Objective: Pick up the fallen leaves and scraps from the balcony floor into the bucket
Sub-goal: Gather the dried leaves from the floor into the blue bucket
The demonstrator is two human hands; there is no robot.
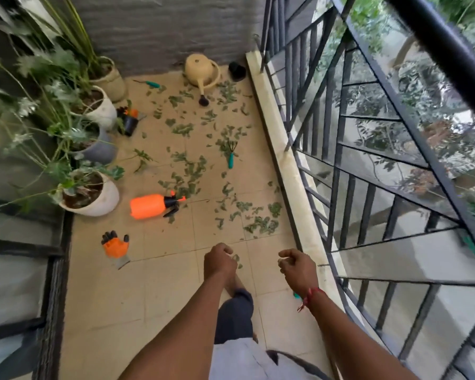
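Green fallen leaves (188, 176) lie scattered over the beige tiled balcony floor, from the far wall down to a small cluster (261, 224) close to me. My left hand (218, 260) hangs in front of me with fingers loosely curled, holding nothing; a few leaves show just past its knuckles. My right hand (296, 266) hangs beside it, fingers also loosely curled and empty, a red thread on its wrist. No bucket is in view.
Potted plants (89, 193) line the left side. On the floor lie an orange spray bottle (151, 205), an orange glove (115, 246), a teal hand rake (231, 156), a beige watering can (202, 74) and small black pots (236, 69). A black metal railing (368, 165) bounds the right.
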